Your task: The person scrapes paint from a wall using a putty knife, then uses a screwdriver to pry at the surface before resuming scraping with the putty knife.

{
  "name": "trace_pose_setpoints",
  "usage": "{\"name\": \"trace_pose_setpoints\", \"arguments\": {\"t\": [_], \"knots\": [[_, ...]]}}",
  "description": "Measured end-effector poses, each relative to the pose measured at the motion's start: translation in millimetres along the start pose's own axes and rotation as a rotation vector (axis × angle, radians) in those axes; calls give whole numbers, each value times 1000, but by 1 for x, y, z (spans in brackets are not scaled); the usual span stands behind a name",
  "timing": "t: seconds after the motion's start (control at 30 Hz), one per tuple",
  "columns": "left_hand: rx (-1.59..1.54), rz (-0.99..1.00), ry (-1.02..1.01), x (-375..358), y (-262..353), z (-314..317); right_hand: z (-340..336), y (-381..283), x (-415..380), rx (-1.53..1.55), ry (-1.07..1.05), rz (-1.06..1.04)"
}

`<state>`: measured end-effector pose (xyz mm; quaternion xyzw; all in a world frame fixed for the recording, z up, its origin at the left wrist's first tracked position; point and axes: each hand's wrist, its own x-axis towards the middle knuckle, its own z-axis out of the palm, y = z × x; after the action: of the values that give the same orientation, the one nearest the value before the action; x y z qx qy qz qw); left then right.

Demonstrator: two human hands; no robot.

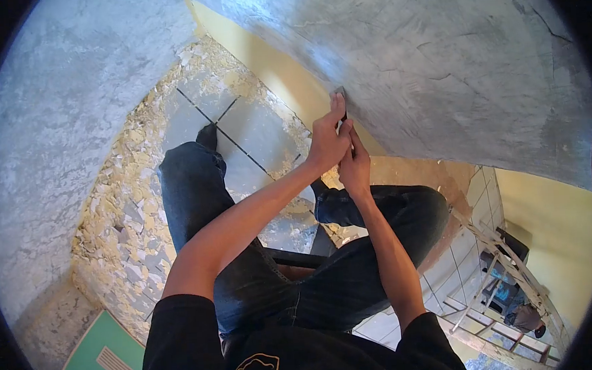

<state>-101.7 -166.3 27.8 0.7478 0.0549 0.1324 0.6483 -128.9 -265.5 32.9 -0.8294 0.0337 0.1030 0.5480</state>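
My left hand [329,138] is closed round a scraper with a dark handle [344,115], its fingers stretched up along the tool. The small metal blade [340,90] meets the wall where bare grey plaster [424,78] borders a band of yellow paint [284,78]. Just below, my right hand [355,170] is also closed on the lower end of the scraper, touching my left. Both hands hide most of the handle.
Peeled paint flakes [121,241] cover the floor along the left wall and around grey tiles [239,131]. A green door [104,359] is at lower left. At lower right stands a wooden ladder [482,296], with a person [524,318] beside it. I sit with knees apart.
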Motion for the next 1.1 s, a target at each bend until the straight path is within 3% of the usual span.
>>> {"name": "trace_pose_setpoints", "arguments": {"t": [0.1, 0.17, 0.2, 0.27, 0.3, 0.33, 0.5, 0.6, 0.67, 0.7, 0.77, 0.83, 0.9, 0.97, 1.07, 1.1], "knots": [[-52, 28, -5, -5, -6, 5, -3, -20, -14, 46, -18, 107], [25, 264, 56, -1, -14, 9, -7, -27, -13, 9, -51, 258], [107, 15, -63, -2, 0, -1, -2, -15, -4, 5, -56, 257], [62, 98, 0, -3, -12, 4, 6, 22, 7, -37, 37, -49], [24, 213, 70, 4, -10, 4, 3, 23, 9, -40, 48, -52], [-22, 43, -1, 2, -8, 3, 1, 24, 7, -59, 23, -47], [18, 51, -43, -7, 3, 0, 6, 10, -5, 56, 28, -55], [32, 139, 42, 3, -11, 7, 10, 28, 5, -50, 73, -189], [51, 204, 106, 2, -12, 9, 15, 43, 16, -149, 103, -418], [10, 139, 73, 0, -6, 6, 12, 39, 11, -152, 104, -413], [-29, 89, 49, 0, 3, 2, 7, 15, 4, 0, -32, -47], [-43, -80, -55, -9, 9, -1, 6, -4, -10, 60, -9, -35], [-14, -29, -46, -4, 4, 0, 11, -2, -5, 116, 8, -23], [6, 15, -39, 4, 0, 2, 16, 25, 9, 58, 70, -215], [-47, 83, 45, 5, -4, 2, 13, 34, 14, -12, 10, -130], [-80, -18, 21, 4, 0, 1, 11, 29, 10, -14, 10, -127]]}}
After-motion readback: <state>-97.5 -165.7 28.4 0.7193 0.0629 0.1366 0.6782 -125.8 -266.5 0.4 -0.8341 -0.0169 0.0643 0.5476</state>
